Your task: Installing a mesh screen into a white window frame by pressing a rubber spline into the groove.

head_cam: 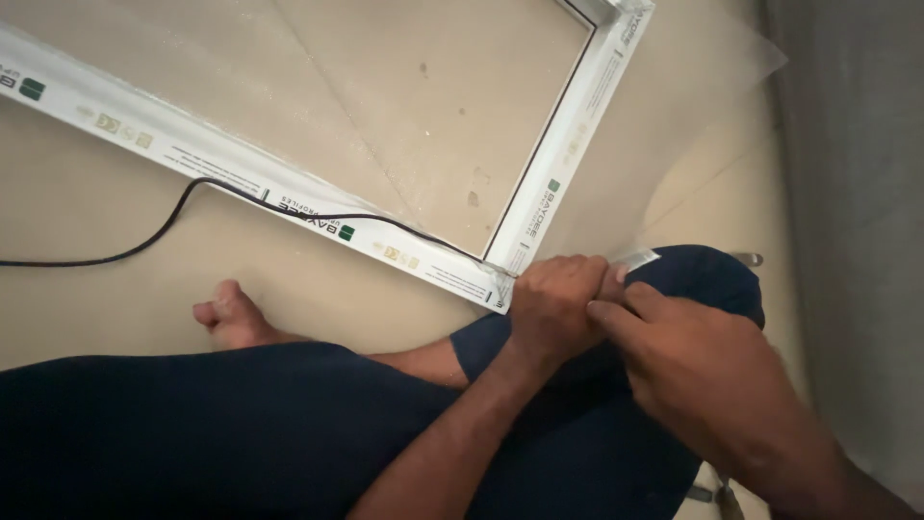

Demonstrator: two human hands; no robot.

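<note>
A white plastic window frame (558, 164) lies flat on the beige floor, its near corner by my knee. A thin translucent mesh sheet (674, 106) spreads over the frame and past its right side. My left hand (556, 306) is fisted at the frame's near corner, gripping the mesh edge there. My right hand (693, 361) rests just right of it, fingers curled toward the left hand, pinching a small white strip (637, 260) of the mesh edge. I sit on the floor in dark blue trousers (241, 433), one bare foot (229, 318) showing.
A black cable (173, 217) runs from the left across the floor and over the frame's near rail to its corner. A grey wall (857, 193) stands at the right. A small metal object (749, 258) lies behind my knee.
</note>
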